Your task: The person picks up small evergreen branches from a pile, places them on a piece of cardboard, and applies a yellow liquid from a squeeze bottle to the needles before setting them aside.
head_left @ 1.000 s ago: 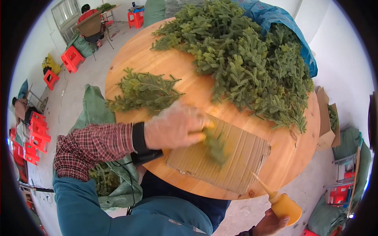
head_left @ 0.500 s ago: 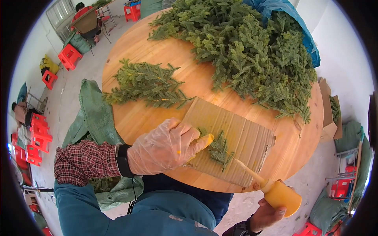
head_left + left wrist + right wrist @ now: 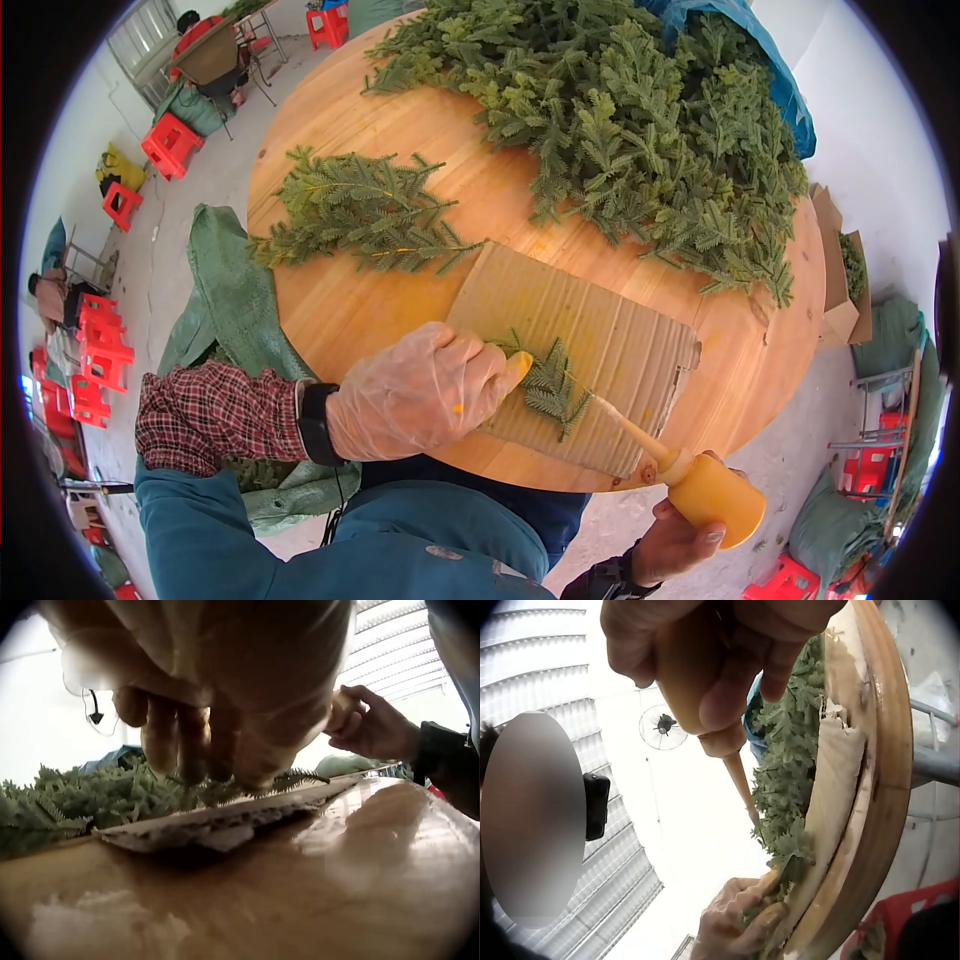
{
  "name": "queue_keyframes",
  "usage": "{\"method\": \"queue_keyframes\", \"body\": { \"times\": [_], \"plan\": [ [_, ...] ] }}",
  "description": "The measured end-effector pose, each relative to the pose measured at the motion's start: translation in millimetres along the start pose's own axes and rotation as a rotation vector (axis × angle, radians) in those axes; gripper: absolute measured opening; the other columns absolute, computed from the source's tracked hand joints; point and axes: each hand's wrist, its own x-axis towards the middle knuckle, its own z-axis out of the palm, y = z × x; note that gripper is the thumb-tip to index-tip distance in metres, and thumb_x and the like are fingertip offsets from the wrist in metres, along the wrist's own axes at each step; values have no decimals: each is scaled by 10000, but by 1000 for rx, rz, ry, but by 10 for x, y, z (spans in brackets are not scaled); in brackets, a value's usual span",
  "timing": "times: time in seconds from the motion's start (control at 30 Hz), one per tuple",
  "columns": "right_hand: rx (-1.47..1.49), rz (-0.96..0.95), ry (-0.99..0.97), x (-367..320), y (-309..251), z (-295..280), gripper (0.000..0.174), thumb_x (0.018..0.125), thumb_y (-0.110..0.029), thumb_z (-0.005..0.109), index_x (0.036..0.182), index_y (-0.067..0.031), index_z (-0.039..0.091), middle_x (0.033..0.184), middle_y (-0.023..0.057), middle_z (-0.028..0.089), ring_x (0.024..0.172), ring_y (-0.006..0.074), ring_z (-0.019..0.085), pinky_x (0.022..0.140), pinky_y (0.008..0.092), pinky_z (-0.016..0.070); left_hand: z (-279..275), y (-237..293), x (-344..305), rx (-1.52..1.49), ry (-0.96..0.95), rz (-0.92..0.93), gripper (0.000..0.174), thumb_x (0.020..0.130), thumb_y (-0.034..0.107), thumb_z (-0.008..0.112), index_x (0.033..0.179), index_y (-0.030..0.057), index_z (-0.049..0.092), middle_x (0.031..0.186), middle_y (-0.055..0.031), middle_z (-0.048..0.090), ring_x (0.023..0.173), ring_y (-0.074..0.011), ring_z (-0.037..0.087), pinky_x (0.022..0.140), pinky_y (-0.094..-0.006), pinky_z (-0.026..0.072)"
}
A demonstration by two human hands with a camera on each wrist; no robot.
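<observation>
My left hand point(image 3: 420, 390), in a clear plastic glove with yellow on its fingertip, pinches a small green fir sprig point(image 3: 555, 388) by its left end. This sprig lies over a ridged cardboard sheet point(image 3: 600, 325) at the table's near edge. In my bare right hand point(image 3: 672, 548) I grip a yellow squeeze bottle point(image 3: 718, 500), tilted so that its long thin nozzle point(image 3: 632, 430) points at the sprig, its tip right by the needles. The right wrist view shows the bottle point(image 3: 690, 675) held between fingers and thumb, with the gloved hand point(image 3: 735, 919) below.
A big heap of fir sprigs point(image 3: 640, 150) covers the far right of the round wooden table point(image 3: 320, 310), by a blue bag point(image 3: 795, 110). Left of the cardboard lies a smaller fir bunch point(image 3: 360, 210). A green sack point(image 3: 225, 270) stands at the left edge, red stools point(image 3: 172, 145) beyond.
The left hand came down and nearer with the sprig, then stayed almost still. The right hand raised the bottle, bringing its nozzle tip to the sprig.
</observation>
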Motion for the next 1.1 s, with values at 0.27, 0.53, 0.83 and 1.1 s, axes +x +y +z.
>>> {"method": "queue_keyframes", "body": {
  "times": [0.27,0.53,0.83,1.1],
  "plan": [
    [-27,33,-85,3,-79,272,796,844,-602,653,1268,39,448,1166,242,605,549,175,568,485,226,451,-5,68,-42,-52,-68,-16,413,866,166,570,1240,0,628,1228,-153,603,1095,-271,604,811,-341,490],
    [-73,48,-209,36,-151,439,846,808,-633,691,1265,20,410,1143,232,612,577,202,607,451,253,473,-23,40,-11,-131,-144,-48,410,897,168,538,1252,-28,600,1297,-178,572,1198,-303,564,934,-366,483],
    [-252,-54,-195,15,-45,456,960,759,-717,705,1279,23,383,1179,232,598,666,258,685,473,280,549,18,-15,-35,-170,-146,-33,428,901,189,535,1272,-19,586,1313,-171,565,1210,-294,556,979,-379,456],
    [-330,75,-202,27,-186,553,1054,683,-793,726,1213,66,423,1143,210,572,1061,306,626,951,415,505,27,-34,-38,-205,-142,-39,435,896,189,550,1278,-17,582,1317,-171,567,1210,-298,559,990,-398,452]
  ]
}}
